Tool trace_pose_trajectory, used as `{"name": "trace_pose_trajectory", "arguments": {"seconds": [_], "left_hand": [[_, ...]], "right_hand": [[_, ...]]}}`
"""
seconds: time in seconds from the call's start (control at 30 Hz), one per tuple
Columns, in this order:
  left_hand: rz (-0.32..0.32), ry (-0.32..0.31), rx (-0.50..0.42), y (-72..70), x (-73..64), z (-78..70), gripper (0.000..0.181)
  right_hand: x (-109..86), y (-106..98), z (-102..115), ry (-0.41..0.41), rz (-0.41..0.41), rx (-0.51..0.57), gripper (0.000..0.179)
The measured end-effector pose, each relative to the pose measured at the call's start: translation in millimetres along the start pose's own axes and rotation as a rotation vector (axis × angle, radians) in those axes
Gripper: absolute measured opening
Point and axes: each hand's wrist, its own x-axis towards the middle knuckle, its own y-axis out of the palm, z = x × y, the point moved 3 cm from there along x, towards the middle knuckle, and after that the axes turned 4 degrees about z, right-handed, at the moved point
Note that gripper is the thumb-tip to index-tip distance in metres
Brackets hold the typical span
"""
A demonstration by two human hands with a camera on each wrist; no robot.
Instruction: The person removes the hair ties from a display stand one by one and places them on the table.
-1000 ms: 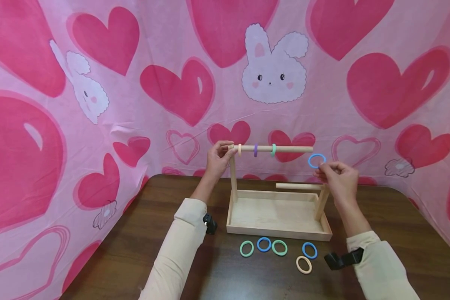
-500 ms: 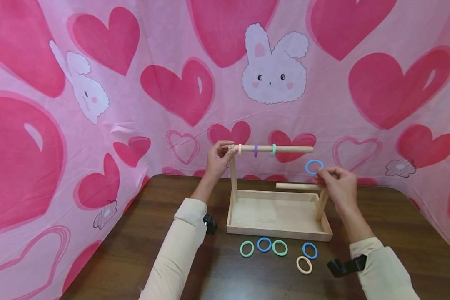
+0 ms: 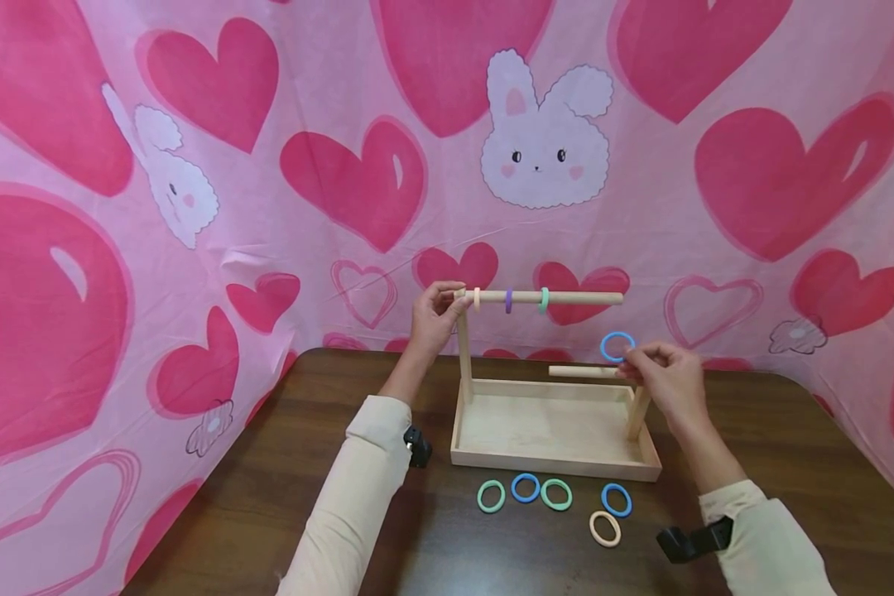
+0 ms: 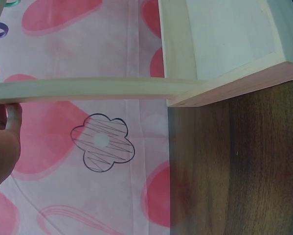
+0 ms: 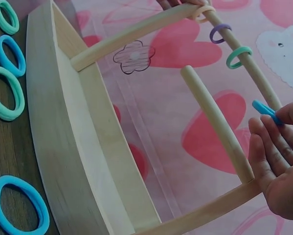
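Observation:
My left hand (image 3: 432,321) grips the top of the left post (image 3: 465,356) of a wooden rack, where the upper rod (image 3: 584,298) joins it. Peach (image 3: 477,299), purple (image 3: 508,301) and green (image 3: 544,300) rings hang on that rod. My right hand (image 3: 672,382) pinches a light blue ring (image 5: 263,109) between thumb and finger. In the head view the ring stands just above the shorter lower rod (image 3: 577,372), near the right post (image 3: 636,418). From the right wrist it appears near the upper rod's free end, not around either rod.
The rack's shallow tray base (image 3: 551,465) sits on the dark wooden table (image 3: 290,463). In front of it lie two green rings (image 3: 480,497), two blue rings (image 3: 525,500) and a beige ring (image 3: 607,544). A pink heart-patterned cloth (image 3: 372,74) hangs behind.
My right hand has lowered the light blue ring and moved it slightly left, from near the upper rod's end to just above the lower rod. My left hand has stayed in place.

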Motion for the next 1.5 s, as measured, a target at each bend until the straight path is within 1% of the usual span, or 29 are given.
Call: {"name": "trace_pose_trajectory", "arguments": {"seconds": [0.23, 0.43, 0.63, 0.93, 1.17, 1.27, 1.33, 1.5], "left_hand": [[0.002, -0.004, -0.003, -0.1, -1.6, -1.3, 0.024], [0.001, -0.001, -0.004, 0.0, -2.0, -1.5, 0.024], [0.004, -0.01, 0.004, -0.4, -2.7, -0.7, 0.024], [0.003, 0.0, -0.001, 0.4, -1.8, 1.1, 0.024], [-0.004, 0.001, 0.0, 0.1, -0.8, 1.1, 0.024], [0.0, 0.001, 0.001, -0.2, -0.2, 1.3, 0.025], [0.002, -0.004, 0.004, -0.3, -0.2, 1.3, 0.025], [0.002, -0.02, 0.008, -0.2, -0.6, 0.4, 0.024]], "right_hand": [[-3.8, -1.0, -2.7, 0.006, 0.081, -0.041, 0.03], [-8.4, -1.8, -5.2, 0.031, 0.147, -0.042, 0.031], [-10.0, -5.0, -9.1, 0.049, 0.174, -0.083, 0.03], [-12.7, -8.1, -15.3, 0.068, 0.224, -0.178, 0.027], [-16.7, -3.7, -21.4, 0.085, 0.302, -0.189, 0.024], [-17.9, -0.9, -24.3, 0.099, 0.335, -0.213, 0.021], [-18.9, 1.1, -26.0, 0.105, 0.357, -0.237, 0.016], [-21.3, 5.4, -31.2, 0.132, 0.401, -0.258, 0.015]]}}
